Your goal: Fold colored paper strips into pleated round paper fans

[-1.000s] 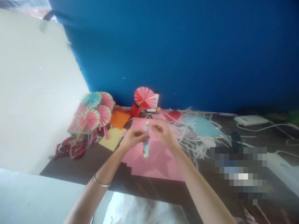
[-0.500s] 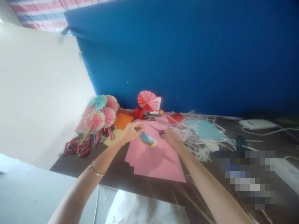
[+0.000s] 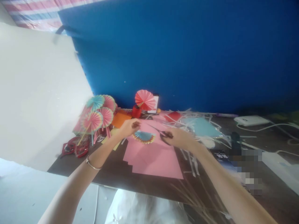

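My right hand (image 3: 181, 138) grips a pair of dark-handled scissors (image 3: 166, 134), whose blades point left toward my other hand. The fingers of my left hand (image 3: 131, 127) are curled closed; what they pinch, if anything, is too small to make out. Just below and right of those fingers is a half-round pleated paper fan (image 3: 144, 136), light blue with a multicoloured edge. Whether it touches the left hand is unclear. Beneath both hands a stack of pink paper sheets (image 3: 154, 158) lies on the dark table.
Finished round paper fans (image 3: 95, 113) stand at the left beside a red, clear-wrapped item (image 3: 76, 146). Behind the sheets are a red spool (image 3: 136, 111) and a pink fan (image 3: 144, 100). White paper strips (image 3: 192, 163), blue paper (image 3: 205, 127) and a phone (image 3: 221, 156) lie at the right.
The blue fan has turned from tilted to nearly level and shows more of its pleats. My right hand and the scissors have moved a little right, away from my left hand.
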A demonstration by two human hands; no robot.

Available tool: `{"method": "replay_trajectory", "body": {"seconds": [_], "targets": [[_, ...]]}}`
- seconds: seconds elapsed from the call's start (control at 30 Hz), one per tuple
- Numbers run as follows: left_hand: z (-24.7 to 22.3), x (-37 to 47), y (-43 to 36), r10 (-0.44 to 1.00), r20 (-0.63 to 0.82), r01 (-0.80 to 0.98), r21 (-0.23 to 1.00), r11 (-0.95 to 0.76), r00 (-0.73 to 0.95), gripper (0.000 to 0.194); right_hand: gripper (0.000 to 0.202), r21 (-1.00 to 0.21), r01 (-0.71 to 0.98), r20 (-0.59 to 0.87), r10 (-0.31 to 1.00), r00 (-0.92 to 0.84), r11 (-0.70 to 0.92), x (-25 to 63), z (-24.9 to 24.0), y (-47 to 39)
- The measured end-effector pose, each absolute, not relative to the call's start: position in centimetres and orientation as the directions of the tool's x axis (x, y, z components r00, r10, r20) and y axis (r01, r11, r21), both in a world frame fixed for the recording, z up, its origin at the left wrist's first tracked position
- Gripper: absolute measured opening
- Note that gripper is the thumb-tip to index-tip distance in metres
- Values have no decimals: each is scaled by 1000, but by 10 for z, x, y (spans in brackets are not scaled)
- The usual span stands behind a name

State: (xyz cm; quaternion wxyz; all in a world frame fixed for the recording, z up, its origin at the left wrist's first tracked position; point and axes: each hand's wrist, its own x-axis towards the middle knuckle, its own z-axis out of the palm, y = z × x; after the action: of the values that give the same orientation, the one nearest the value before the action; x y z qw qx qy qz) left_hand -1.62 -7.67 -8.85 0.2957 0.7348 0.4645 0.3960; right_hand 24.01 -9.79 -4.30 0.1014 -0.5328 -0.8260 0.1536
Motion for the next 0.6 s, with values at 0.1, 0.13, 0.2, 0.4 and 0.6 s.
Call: {"method": "replay_trajectory", "body": {"seconds": [0.1,0.13,0.2,0.4,0.6], "targets": [[-86,-14,-77,917,317,507,765,-398,241,16,35,-182,893,-67,900,-430,412,226,-41,-120],[-86,-14,-77,916,322,512,760,-401,239,15,36,-143,901,-75,903,-424,411,222,-43,-124],[-85,-11,-78,914,328,516,755,-406,239,14,35,-101,909,-86,907,-413,405,214,-48,-129],[-73,-4,-85,916,319,551,732,-401,242,13,34,-93,913,-100,908,-406,397,202,-58,-128],[-68,0,-87,909,331,574,705,-416,253,13,33,-94,906,-69,905,-420,413,202,-63,-125]]}}
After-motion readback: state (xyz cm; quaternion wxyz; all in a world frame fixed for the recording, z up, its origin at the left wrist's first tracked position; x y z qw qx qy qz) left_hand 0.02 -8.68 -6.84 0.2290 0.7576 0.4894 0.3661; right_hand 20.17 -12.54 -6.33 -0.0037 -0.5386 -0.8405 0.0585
